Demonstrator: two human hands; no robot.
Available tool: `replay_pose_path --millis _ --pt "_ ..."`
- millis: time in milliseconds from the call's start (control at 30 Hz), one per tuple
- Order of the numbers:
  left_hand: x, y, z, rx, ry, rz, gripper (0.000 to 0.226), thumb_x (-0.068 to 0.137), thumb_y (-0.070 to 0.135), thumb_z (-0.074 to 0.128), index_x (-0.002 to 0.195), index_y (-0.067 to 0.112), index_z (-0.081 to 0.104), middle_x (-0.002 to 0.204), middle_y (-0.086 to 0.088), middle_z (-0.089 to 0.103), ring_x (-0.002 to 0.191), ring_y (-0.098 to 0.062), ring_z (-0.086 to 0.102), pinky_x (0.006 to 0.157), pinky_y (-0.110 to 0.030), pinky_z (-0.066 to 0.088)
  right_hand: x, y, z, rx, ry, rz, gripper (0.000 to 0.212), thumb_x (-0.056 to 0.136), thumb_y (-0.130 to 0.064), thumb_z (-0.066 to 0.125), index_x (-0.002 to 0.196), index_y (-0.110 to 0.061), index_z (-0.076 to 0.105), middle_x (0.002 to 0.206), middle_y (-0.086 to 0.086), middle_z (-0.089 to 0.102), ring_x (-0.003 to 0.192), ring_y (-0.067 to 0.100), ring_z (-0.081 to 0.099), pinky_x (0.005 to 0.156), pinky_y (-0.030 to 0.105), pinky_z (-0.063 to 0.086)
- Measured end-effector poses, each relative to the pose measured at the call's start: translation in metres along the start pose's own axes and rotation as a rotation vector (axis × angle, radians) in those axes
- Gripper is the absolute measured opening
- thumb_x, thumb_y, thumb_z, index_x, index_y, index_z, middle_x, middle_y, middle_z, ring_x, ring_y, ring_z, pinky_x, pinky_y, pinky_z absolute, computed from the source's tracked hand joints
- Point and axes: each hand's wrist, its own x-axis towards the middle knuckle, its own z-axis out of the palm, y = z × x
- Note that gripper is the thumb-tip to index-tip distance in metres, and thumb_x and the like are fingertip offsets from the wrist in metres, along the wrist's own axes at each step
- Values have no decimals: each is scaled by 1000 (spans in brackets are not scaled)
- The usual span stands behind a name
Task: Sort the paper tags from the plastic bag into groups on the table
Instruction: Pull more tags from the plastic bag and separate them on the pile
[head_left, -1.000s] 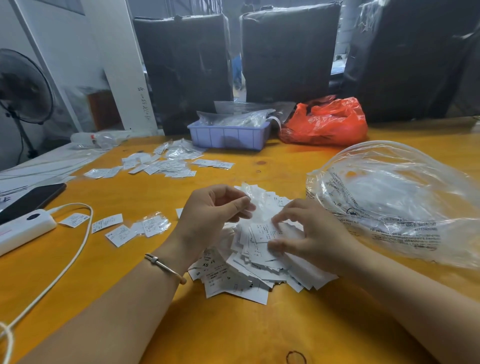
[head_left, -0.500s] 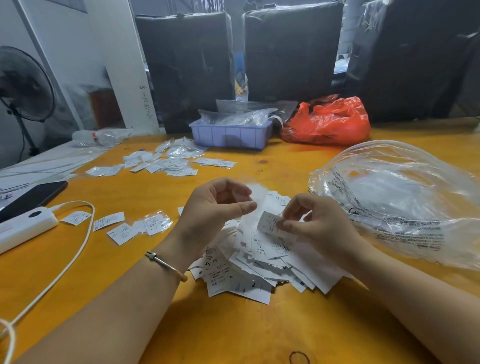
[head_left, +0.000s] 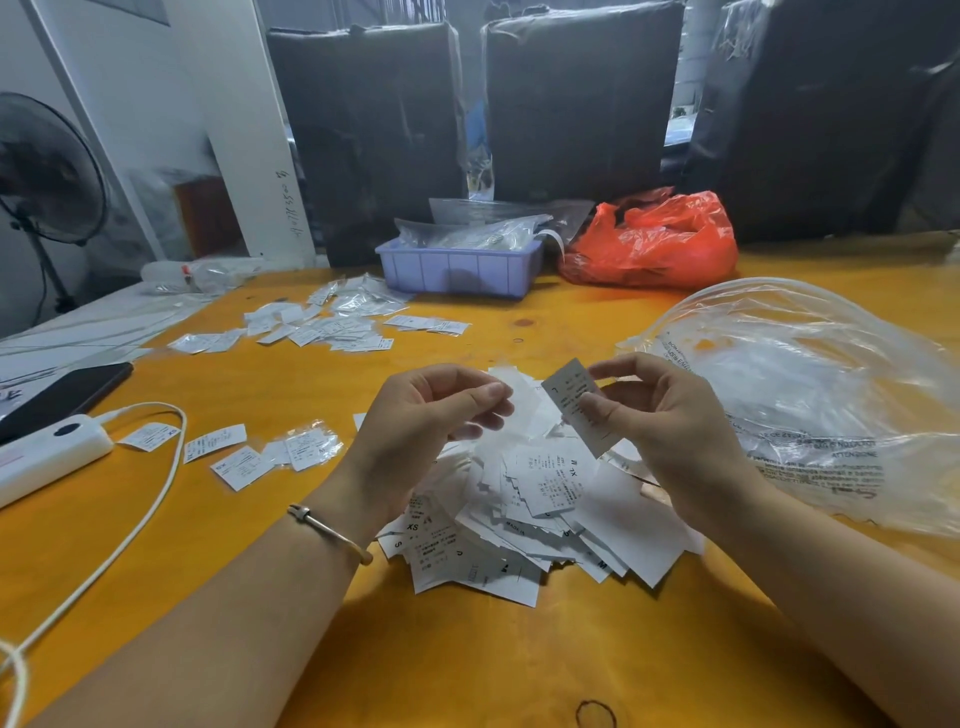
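While right hand (head_left: 660, 426) pinches single tag (head_left: 579, 402) between thumb and fingertips, lifted above pile (head_left: 524, 514), read size print before moving; left hand (head_left: 431, 415) curled, thumb against forefinger, maybe on clear sleeve, cannot tell; plastic bag (head_left: 810, 395) just right of right fingers; sorted groups (head_left: 322, 327) well beyond left fingers; carry one tag only, drop onto matching group
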Motion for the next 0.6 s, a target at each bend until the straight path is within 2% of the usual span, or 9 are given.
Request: replay_pose_path --millis 67,167,300,467,600 --pt "0 0 1 18 -5 7 7 85 18 71 85 15 78 86 -7 77 78 -15 71 72 -24 56 -1 -4 -1 60 9 37 16 80 -6 72 94 -13 69 79 3 76 69 12 70 62 19 54" --pt "0 0 2 13 -1 15 16 75 26 75 84 13 76 80 -6 76 72 -14 69 69 -22 55 -3 -11 -3 85 0 92 12 75 -18 74 86 -13 71 79 5 76 68 11 69 60 23 49" --pt "-1 -1 1 -8 -26 39 20 72 28 74 84 12 74 77 -5 74 72 -14 67 70 -24 55 -6 -16 -2 80 18 140 21 62 -34 73 74 -16 71 73 1 75 58 3 60 58 23 42" --pt "-2 1 1 -13 -137 58 16 78 29 70 86 16 76 84 -7 75 78 -15 69 72 -22 55 -8 -18 0 129 -15 177 16 59 -30 74 60 -15 70 68 5 72 47 3 49 47 14 37" --pt "-2 0 1 -17 -142 62 16 78 26 71 87 14 76 83 -8 74 77 -17 68 74 -25 55 -7 -19 0 125 -28 191 15 60 -31 74 52 -21 68 71 9 72 55 13 47 48 18 35"
